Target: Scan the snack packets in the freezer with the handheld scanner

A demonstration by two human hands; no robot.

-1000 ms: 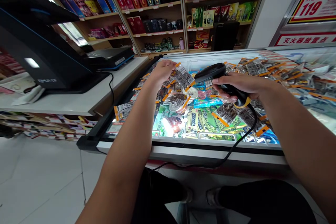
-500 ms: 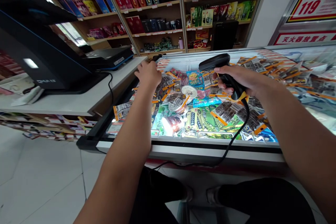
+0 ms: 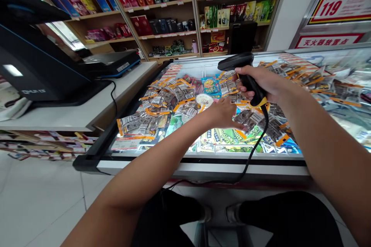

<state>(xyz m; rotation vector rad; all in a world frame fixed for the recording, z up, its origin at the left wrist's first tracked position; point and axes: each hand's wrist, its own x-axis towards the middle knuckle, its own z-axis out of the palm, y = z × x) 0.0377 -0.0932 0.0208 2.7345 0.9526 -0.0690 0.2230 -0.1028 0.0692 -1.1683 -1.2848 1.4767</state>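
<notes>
My right hand point(image 3: 262, 81) is wrapped around a black and yellow barcode scanner point(image 3: 236, 61), held above the glass top of a chest freezer. Its black cable point(image 3: 259, 139) hangs down over the freezer's front edge. Lower and to the left, my left hand point(image 3: 222, 114) has its thumb and fingers apart, over small dark snack packets point(image 3: 246, 117) with orange edges. Whether its fingertips touch them I cannot tell. A heap of similar packets point(image 3: 171, 94) lies on the glass to the left, and more packets point(image 3: 319, 81) spread to the right.
Through the glass, frozen goods point(image 3: 228, 136) show inside the freezer. A counter point(image 3: 78, 115) on the left carries a black checkout machine point(image 3: 43, 61) and a flat black device point(image 3: 116, 63). Stocked shelves point(image 3: 162, 4) stand behind. The freezer's front rail point(image 3: 199, 168) runs before my legs.
My left hand has moved right, from the left packet heap to the packets below the scanner. My right hand still grips the scanner at nearly the same place. The view has shifted slightly.
</notes>
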